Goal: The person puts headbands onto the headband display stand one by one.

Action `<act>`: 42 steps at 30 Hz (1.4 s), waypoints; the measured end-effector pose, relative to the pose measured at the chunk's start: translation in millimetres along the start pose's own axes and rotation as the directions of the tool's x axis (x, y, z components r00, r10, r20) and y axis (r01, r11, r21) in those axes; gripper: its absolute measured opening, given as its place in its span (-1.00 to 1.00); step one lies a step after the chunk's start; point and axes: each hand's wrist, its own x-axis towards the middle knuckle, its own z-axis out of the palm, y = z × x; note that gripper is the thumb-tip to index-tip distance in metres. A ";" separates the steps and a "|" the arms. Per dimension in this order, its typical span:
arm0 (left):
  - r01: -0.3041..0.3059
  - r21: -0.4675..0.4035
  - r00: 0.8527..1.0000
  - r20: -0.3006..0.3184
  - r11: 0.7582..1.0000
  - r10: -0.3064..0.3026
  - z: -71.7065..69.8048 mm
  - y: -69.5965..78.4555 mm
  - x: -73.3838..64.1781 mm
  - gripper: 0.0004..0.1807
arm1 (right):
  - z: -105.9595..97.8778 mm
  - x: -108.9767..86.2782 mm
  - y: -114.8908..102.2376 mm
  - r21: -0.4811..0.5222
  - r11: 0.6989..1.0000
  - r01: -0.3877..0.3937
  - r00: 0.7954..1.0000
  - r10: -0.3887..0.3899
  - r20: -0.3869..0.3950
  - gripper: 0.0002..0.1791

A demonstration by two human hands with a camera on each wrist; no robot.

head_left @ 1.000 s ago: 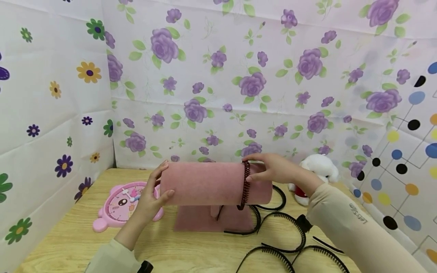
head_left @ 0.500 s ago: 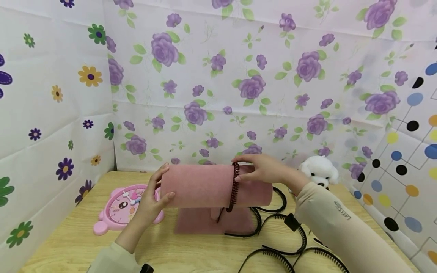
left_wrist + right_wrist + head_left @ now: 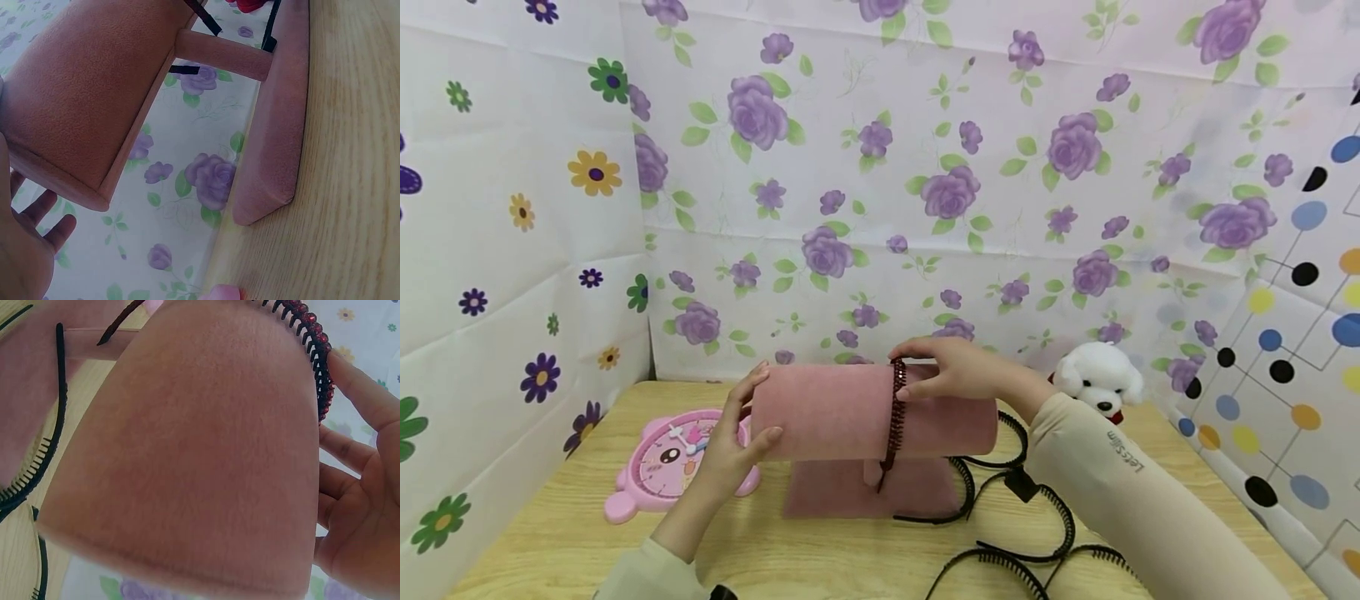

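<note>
A pink velvet headband stand has a horizontal roll (image 3: pixel 820 412) on a short post above a flat base (image 3: pixel 917 492). At the roll's left end my left hand (image 3: pixel 727 446) holds on, thumb in front and fingers behind. A dark red beaded headband (image 3: pixel 896 421) with comb teeth straddles the roll a little right of its middle. My right hand (image 3: pixel 951 371) pinches that headband near its top, thumb on the front side. In the right wrist view red beads (image 3: pixel 315 331) show above the teeth, beside the thumb. One headband tip hangs below the roll.
Several black toothed headbands (image 3: pixel 1067 517) lie on the wooden table (image 3: pixel 820 562) at the right, some overlapping the base. A pink animal-shaped clock (image 3: pixel 658 467) lies at the left. A white plush dog (image 3: pixel 1101 379) sits at the back right. Patterned cloth walls surround the table.
My right hand has slid the red beaded headband leftward along the roll, from near its right end towards the middle. My left hand stays at the left end.
</note>
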 end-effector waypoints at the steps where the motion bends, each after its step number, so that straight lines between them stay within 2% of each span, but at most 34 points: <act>1: -0.001 -0.005 1.000 -0.003 1.000 0.001 0.0 0.1 -0.4 -0.21 | 0.7 1.8 -0.6 0.002 1.000 0.008 1.000 -0.008 0.002 -0.35; 5: -0.004 -0.024 1.000 -0.018 1.000 0.004 1.0 1.1 -1.6 -0.22 | 2.3 6.9 -4.1 -0.007 1.000 0.030 1.000 -0.030 0.009 -0.35; 14: 0.008 -0.011 1.000 -0.019 1.000 -0.008 1.0 2.8 -1.5 -0.22 | 5.3 15.1 -11.1 0.013 1.000 0.008 0.999 -0.009 0.042 -0.36; 20: 0.003 -0.025 1.000 -0.019 1.000 -0.003 2.0 1.3 -2.0 -0.21 | 7.7 22.0 -17.3 0.025 0.999 0.029 0.999 -0.030 0.043 -0.38; 29: -0.015 -0.047 0.999 -0.028 0.999 0.014 3.1 1.2 -1.4 -0.21 | 10.4 32.3 -27.7 0.089 0.994 0.058 0.997 -0.063 0.052 -0.43; 42: -0.032 -0.062 0.999 -0.034 0.998 0.030 2.9 0.5 -1.4 -0.21 | 18.5 43.7 -38.9 0.039 0.995 0.087 0.995 -0.089 0.041 -0.43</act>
